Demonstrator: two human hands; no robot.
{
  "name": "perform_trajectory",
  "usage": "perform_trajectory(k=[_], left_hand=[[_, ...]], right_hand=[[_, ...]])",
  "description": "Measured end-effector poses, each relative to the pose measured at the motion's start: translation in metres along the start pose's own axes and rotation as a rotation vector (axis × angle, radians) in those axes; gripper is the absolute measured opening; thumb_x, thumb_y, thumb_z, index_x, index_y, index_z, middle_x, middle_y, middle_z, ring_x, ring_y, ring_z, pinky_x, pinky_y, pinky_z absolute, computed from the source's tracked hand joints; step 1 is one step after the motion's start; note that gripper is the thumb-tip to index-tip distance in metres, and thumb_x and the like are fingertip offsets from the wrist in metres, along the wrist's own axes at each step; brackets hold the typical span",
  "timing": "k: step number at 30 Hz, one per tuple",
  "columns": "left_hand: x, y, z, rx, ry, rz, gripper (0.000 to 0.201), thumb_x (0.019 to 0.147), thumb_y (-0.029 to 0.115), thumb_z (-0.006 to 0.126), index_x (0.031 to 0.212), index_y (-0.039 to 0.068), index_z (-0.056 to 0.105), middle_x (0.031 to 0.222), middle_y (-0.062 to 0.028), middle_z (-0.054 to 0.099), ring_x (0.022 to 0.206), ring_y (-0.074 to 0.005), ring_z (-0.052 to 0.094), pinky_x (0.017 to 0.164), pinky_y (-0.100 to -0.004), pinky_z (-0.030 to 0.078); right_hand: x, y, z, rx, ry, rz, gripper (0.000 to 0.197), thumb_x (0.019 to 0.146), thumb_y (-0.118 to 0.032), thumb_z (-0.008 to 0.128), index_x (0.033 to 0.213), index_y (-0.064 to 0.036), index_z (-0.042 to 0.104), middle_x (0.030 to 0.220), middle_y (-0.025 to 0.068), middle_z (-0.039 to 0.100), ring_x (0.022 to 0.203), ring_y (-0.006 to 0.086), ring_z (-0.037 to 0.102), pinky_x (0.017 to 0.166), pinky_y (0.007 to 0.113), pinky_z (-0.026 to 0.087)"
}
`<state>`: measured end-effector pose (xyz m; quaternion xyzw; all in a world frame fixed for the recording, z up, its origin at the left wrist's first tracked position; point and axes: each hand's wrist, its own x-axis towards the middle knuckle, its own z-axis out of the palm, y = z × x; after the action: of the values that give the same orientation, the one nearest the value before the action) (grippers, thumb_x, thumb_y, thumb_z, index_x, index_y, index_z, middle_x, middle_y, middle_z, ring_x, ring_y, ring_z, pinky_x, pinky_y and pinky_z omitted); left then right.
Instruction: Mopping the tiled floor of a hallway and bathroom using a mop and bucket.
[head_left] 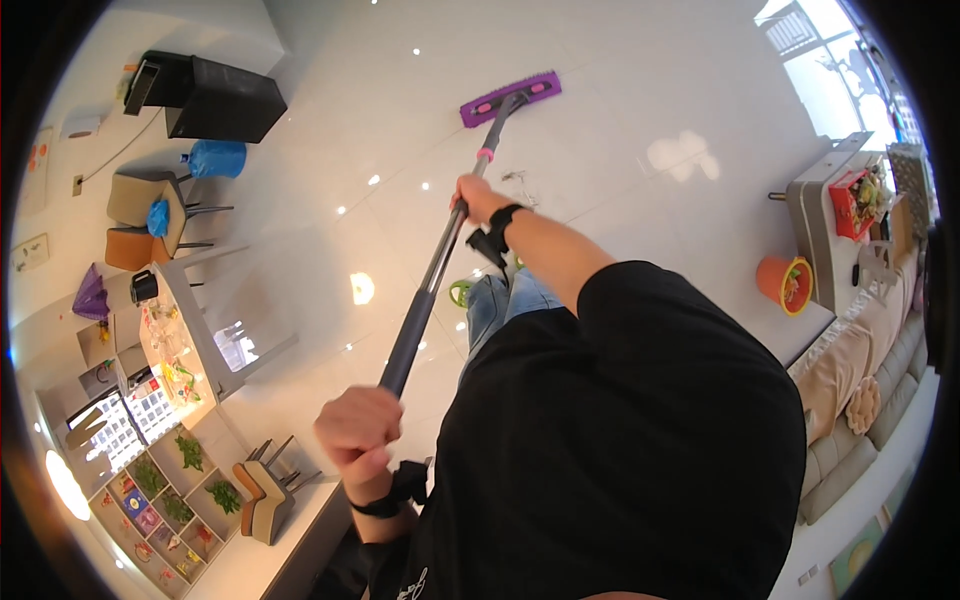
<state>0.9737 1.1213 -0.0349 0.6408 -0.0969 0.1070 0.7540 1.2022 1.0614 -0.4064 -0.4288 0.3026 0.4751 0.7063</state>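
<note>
A flat mop slants across the view, its grey and silver pole running from lower left up to a purple rectangular pad on the shiny pale floor. My left hand is closed round the dark grip at the pole's upper end. Further down, just above a pink ring, my right hand wraps round the metal part of the pole. Black straps circle both wrists. The pad lies on the tiles ahead of my feet.
At left stand a black cabinet, a blue water jug, chairs and a cluttered table. An orange bin sits at right beside a low cabinet and a long sofa. Light glints off the tiles.
</note>
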Motion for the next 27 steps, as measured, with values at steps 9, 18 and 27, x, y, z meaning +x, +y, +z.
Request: perform_trajectory(k=[9, 18, 27], left_hand=[[-0.001, 0.079, -0.027, -0.277, -0.314, 0.263, 0.027, 0.074, 0.012, 0.063, 0.054, 0.003, 0.048, 0.039, -0.0009, 0.039, 0.032, -0.0127, 0.043, 0.037, -0.0233, 0.038], [0.020, 0.026, 0.008, -0.274, -0.249, 0.204, 0.041, 0.074, 0.013, 0.060, 0.041, 0.005, 0.037, 0.038, -0.0009, 0.033, 0.029, -0.0149, 0.033, 0.032, -0.0270, 0.023], [0.014, -0.021, 0.019, -0.274, -0.177, 0.017, 0.038, 0.072, 0.014, 0.058, 0.042, 0.004, 0.037, 0.038, -0.0030, 0.030, 0.029, -0.0176, 0.030, 0.035, -0.0307, 0.024]], right_hand=[[-0.094, 0.064, 0.030, 0.694, -0.099, 0.344, 0.018, 0.069, 0.002, 0.043, 0.055, -0.0078, 0.036, 0.048, 0.0033, 0.034, 0.044, 0.0197, 0.041, 0.045, 0.031, 0.041], [-0.111, -0.005, -0.073, 0.807, -0.100, 0.155, 0.017, 0.071, 0.000, 0.048, 0.057, -0.0061, 0.039, 0.052, 0.0040, 0.042, 0.048, 0.0197, 0.044, 0.051, 0.028, 0.044], [-0.075, 0.017, -0.216, -1.484, 0.274, -0.484, 0.013, 0.062, 0.001, 0.063, 0.073, -0.0055, 0.062, 0.072, 0.0124, 0.063, 0.072, 0.0244, 0.064, 0.063, 0.032, 0.050]])
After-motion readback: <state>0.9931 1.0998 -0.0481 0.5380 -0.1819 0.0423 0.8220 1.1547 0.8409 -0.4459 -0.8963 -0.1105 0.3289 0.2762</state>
